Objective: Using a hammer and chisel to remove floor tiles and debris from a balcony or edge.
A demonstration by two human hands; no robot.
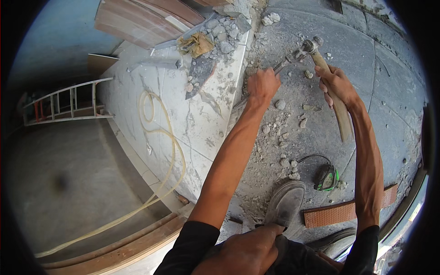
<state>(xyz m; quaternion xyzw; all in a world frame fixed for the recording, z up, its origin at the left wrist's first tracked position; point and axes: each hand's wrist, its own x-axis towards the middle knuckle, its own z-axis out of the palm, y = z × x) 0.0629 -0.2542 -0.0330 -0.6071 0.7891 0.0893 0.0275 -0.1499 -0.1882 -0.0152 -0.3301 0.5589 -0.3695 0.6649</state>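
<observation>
My left hand (264,86) is closed around a metal chisel (281,66), which lies slanted low over the floor. One end points past my fist towards the edge of the white tiles (206,137). In my right hand (337,86) is a hammer (342,120), gripped by its wooden handle. Its steel head is at the chisel's far end; whether the two touch I cannot tell. Broken mortar (275,134) and dust cover the grey floor (357,79) below both hands.
A black and green tape measure (326,177) and a strip of reddish tile (330,216) lie near my shoe (287,202). Rubble (223,32) is heaped beside leaning boards (144,22). A clear hose (175,144) loops over the white tiles. A ladder (72,103) is at the left.
</observation>
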